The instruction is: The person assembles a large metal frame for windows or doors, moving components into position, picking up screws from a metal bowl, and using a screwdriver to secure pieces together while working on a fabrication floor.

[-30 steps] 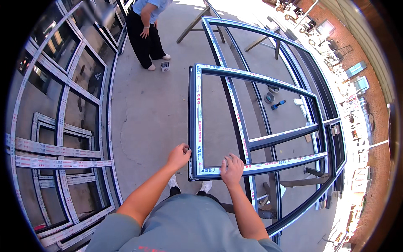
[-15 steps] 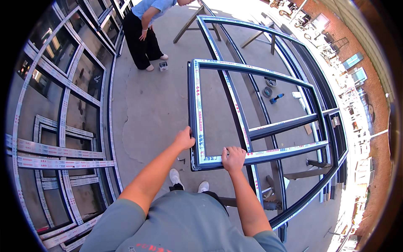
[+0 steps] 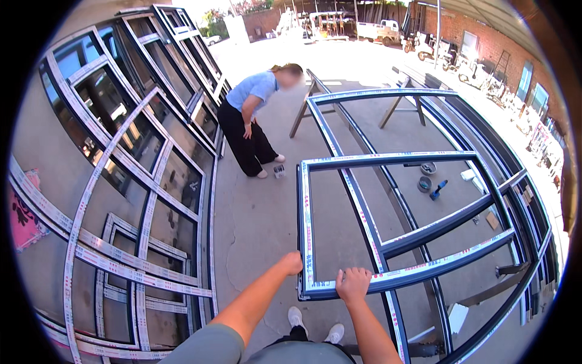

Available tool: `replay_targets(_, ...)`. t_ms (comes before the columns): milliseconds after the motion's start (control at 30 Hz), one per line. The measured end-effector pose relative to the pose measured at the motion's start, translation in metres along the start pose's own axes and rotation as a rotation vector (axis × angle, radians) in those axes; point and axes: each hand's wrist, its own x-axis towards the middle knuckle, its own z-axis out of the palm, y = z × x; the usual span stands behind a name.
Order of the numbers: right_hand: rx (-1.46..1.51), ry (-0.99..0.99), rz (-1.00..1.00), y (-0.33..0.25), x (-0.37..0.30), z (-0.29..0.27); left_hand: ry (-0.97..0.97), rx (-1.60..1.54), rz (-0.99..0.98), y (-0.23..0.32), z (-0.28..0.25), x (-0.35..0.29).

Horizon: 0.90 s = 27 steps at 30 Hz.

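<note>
A dark window sash frame with printed white protective film lies across a larger window frame. My left hand is closed on the sash's left side near its near-left corner; its fingertips are hidden behind the edge. My right hand grips the near bar of the sash, just right of that corner, with its fingers over the top. Through the sash's opening, the larger frame's long bar and the concrete floor show.
Film-covered frames lean along the left wall. Another person bends forward beyond the sash, beside a small box. Sawhorses stand at the far end. A blue cordless drill and a bucket are on the floor.
My view has tilted up, so the yard beyond shows and everything sits lower in the picture. Both hands keep their places on the sash frame.
</note>
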Motion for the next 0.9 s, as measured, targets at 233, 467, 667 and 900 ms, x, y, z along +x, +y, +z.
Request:
replay_targets(233, -0.022, -0.007, 0.029, 0.01, -0.003, 0.002, -0.047, -0.056, 0.019, -0.005, 0.0, 0.02)
replay_targets(467, -0.041, -0.074, 0.049, 0.012, -0.002, -0.011, 0.01, -0.369, -0.195, -0.006, 0.007, 0.019)
replay_targets(667, -0.012, 0.084, -0.002, 0.01, -0.002, 0.009, 0.02, -0.347, -0.328, -0.017, 0.011, 0.023)
replay_targets(900, 0.004, 0.068, 0.028, 0.012, -0.002, 0.014, 0.293, -0.809, -0.345, 0.012, 0.019, -0.018)
